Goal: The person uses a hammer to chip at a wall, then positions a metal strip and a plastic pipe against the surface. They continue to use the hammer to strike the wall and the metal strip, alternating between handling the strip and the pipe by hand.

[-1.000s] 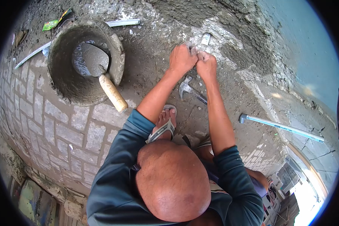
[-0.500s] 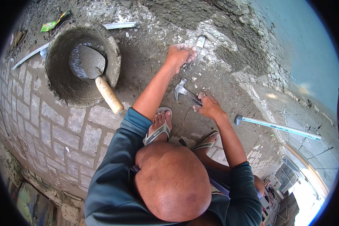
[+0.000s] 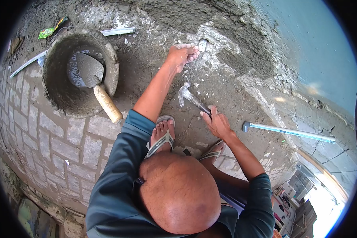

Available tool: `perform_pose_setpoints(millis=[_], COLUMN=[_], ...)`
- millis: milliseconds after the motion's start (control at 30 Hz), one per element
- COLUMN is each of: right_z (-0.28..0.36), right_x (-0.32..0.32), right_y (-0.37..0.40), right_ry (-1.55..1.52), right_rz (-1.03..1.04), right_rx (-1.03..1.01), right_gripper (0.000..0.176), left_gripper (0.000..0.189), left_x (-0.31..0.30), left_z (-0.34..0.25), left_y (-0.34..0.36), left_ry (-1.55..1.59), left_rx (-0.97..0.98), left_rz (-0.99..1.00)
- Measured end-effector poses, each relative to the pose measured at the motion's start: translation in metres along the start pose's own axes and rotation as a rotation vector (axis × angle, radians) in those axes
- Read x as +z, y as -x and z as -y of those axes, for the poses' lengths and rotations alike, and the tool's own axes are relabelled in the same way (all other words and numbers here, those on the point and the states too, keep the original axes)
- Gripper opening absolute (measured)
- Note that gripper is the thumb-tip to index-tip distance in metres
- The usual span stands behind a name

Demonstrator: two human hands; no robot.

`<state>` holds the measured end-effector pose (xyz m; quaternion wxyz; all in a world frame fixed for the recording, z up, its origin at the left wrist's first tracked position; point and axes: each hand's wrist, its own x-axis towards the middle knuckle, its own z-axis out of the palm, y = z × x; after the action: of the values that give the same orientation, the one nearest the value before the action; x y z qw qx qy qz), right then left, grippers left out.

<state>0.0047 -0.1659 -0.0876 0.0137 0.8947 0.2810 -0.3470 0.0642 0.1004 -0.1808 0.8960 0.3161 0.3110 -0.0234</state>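
Note:
My right hand (image 3: 219, 125) is closed around the handle of a claw hammer (image 3: 191, 96), whose metal head is raised over the dirt and points toward my left hand. My left hand (image 3: 181, 57) is closed near the foot of the wall, fingertips pinched together. Right beside those fingertips, against the rough mortar, is a short flat metal piece (image 3: 202, 45). Whether my left fingers grip it or something else cannot be seen. Small pale chips (image 3: 197, 80) lie on the ground between my hands.
A mortar-coated bucket (image 3: 114, 63) stands at the left, a wooden-handled trowel (image 3: 107, 104) resting in it. A long light-blue bar (image 3: 289, 132) leans at the right near the wall (image 3: 305, 47). Brick paving (image 3: 63, 148) covers the lower left. A green wrapper (image 3: 46, 32) lies behind the bucket.
My right hand has lifted the hammer off the ground, its head now higher. My left hand stays beside the metal piece. The whole view has shifted slightly.

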Motion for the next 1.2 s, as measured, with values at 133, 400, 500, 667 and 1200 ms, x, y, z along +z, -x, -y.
perform_pose_setpoints(millis=[133, 400, 500, 667, 1200], right_z=[0.001, 0.014, 0.03, 0.035, 0.005], right_x=[-0.024, -0.039, -0.036, -0.041, -0.032], right_y=[0.002, -0.018, -0.037, -0.064, -0.019], right_ry=[-0.173, -0.283, -0.72, -0.811, -0.729], right_rz=[-0.096, -0.532, -0.574, -0.526, -0.218], right_rx=[-0.005, -0.187, -0.115, 0.034, 0.14], right_gripper=[0.055, 0.051, 0.043, 0.045, 0.057], left_gripper=[0.012, 0.014, 0.014, 0.009, 0.018], left_x=[0.002, 0.009, 0.029, 0.026, -0.015], left_z=[0.004, 0.015, 0.011, 0.015, 0.087], left_y=[-0.007, -0.034, -0.029, -0.017, 0.112], left_ry=[0.15, 0.693, 0.94, 0.809, -1.593], left_rx=[-0.014, -0.182, -0.205, -0.177, 0.709], left_rz=[-0.044, 0.085, -0.07, -0.062, 0.177])
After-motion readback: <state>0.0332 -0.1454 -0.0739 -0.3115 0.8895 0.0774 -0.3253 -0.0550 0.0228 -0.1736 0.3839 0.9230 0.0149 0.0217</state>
